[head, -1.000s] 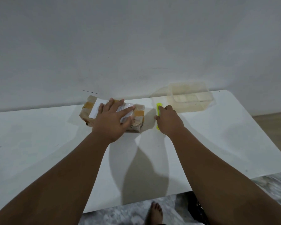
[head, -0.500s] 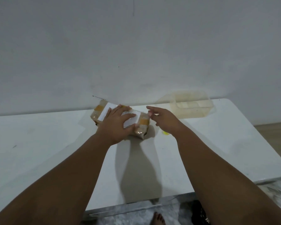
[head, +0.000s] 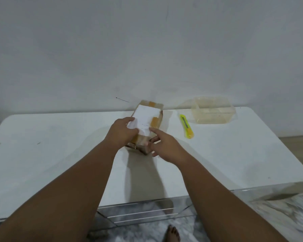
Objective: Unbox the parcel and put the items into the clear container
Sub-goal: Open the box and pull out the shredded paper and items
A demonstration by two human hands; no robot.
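Observation:
A brown cardboard parcel (head: 153, 113) with a white label and orange tape lies lengthwise on the white table (head: 59, 147), pointing away from me. My left hand (head: 123, 133) grips its near left side, thumb over the label. My right hand (head: 164, 145) holds its near right corner with the fingers spread around it. A clear plastic container (head: 212, 110) stands at the far right of the table, apart from the parcel. A yellow-green utility knife (head: 186, 126) lies between parcel and container, untouched.
A plain white wall rises right behind the table. The table's near edge has metal rails under it. My bare foot (head: 171, 233) rests on a grey patterned floor below. A wooden floor shows at the far right.
The parcel has been turned from lying crosswise to pointing away from me. My right hand left the knife and took the parcel's near corner. The knife now lies uncovered.

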